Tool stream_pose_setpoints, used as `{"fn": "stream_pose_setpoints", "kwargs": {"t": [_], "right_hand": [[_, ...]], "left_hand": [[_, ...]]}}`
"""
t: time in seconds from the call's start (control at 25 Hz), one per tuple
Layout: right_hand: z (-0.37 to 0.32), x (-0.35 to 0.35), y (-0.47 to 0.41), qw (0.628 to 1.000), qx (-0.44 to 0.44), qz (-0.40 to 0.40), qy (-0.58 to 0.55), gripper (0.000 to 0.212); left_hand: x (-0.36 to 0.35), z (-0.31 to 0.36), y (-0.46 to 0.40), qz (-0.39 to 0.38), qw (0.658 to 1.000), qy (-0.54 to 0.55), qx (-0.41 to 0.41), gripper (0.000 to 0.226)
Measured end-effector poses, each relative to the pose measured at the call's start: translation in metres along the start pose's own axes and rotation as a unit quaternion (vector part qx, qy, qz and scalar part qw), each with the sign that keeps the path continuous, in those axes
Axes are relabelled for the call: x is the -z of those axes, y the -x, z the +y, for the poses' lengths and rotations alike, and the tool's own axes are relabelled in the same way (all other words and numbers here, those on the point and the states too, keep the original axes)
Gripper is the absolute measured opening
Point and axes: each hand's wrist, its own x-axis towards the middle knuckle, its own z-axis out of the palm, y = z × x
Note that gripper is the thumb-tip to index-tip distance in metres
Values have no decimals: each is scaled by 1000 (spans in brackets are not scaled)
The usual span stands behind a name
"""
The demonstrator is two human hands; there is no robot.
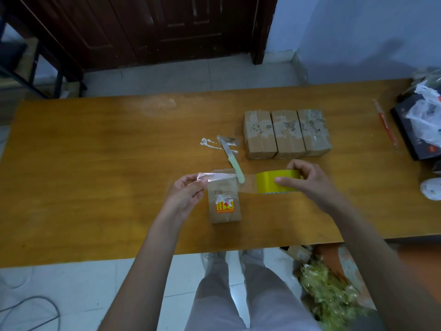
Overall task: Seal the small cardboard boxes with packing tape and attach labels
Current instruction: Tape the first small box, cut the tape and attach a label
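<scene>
The left hand [185,194] is pinching the free tape strip [214,177], the right hand [310,181] is gripping the yellow tape roll [276,182], stretching it above the small box [224,201] lying near the counter's [95,175] front edge.

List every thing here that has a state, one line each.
tape roll: held by right hand, strip pulled out
tape strip: stretched, end pinched by left hand
near box: labelled
three boxes: taped, side by side
knife: lying on table
</scene>
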Motion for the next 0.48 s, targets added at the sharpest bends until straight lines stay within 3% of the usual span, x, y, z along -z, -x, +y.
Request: {"fn": "stream_pose_setpoints", "kwargs": {"t": [0.2, 0.36, 0.48], "right_hand": [[12, -12, -11, 997, 4, 30, 64, 29], [17, -19, -17, 994, -7, 31, 100, 33], [21, -26, -21, 993, -5, 32, 113, 35]], "left_hand": [[13, -8, -11, 8, 996, -84, 11, 13], [12, -20, -19, 74, 969, -234, -20, 9], [12, -27, -26, 97, 959, -264, -45, 8]]}}
